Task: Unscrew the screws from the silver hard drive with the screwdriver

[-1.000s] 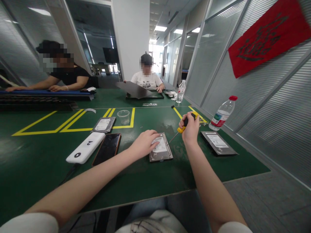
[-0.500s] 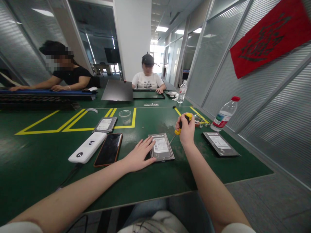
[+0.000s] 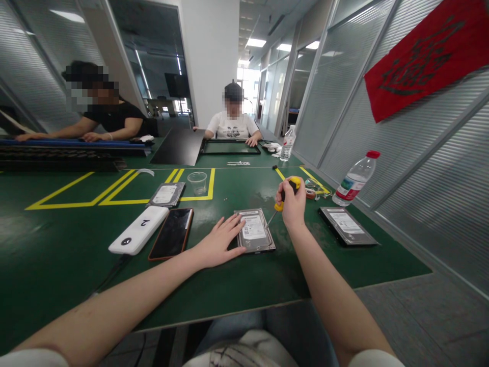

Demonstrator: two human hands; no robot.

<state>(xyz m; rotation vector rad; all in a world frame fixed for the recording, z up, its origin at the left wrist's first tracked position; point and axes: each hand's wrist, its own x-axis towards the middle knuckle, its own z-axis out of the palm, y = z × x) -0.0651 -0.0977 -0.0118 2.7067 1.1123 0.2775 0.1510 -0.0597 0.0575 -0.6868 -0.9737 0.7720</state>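
A hard drive (image 3: 254, 232) with a white label lies flat on the green table in front of me. My left hand (image 3: 219, 242) rests on its left edge, fingers spread and stretched out. Wrapped round the yellow and black handle of a screwdriver (image 3: 279, 206) is my right hand (image 3: 294, 206). The screwdriver slants down to the left, its tip at the drive's right edge. Whether the tip sits in a screw is too small to tell.
Another hard drive (image 3: 347, 227) lies at the right, below a water bottle (image 3: 355, 181). To the left are a white power bank (image 3: 137, 232), a phone (image 3: 171, 234), a third hard drive (image 3: 166, 194) and a plastic cup (image 3: 197, 184). Two people sit across the table (image 3: 76, 275).
The person across has tilted and shifted a dark panel to the left. My hands, the screwdriver and the drive stay nearly where they were; the view has shifted slightly.
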